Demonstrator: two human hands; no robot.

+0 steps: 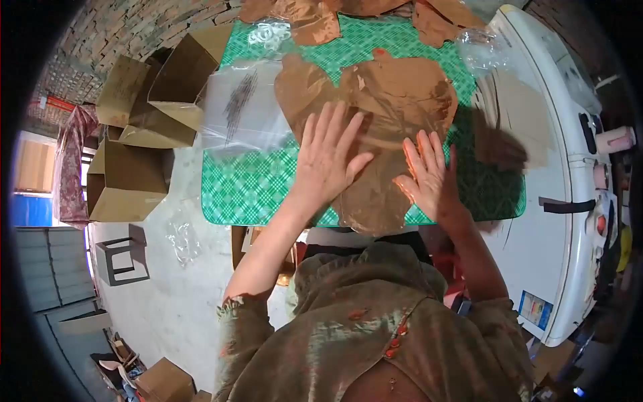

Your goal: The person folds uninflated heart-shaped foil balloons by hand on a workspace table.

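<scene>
A thin, glossy brown piece of cloth, shaped like a garment [402,100], lies spread over a green checked table [248,181], its narrow lower end hanging at the near edge. My left hand [328,157] rests palm down on its left side, fingers stretched out and spread. On the other side my right hand [432,177] is at the cloth's right edge, with its fingers extended and thumb apart. Nothing is gripped in either hand. A stack of clear plastic bags [244,110] lies left of the cloth.
More brown pieces [315,20] lie along the far table edge, near white rings in plastic [270,35]. Flat beige sheets [519,117] rest at the right beside a large white appliance [529,241]. Open cardboard boxes [134,177] and a small dark stool [122,258] stand left.
</scene>
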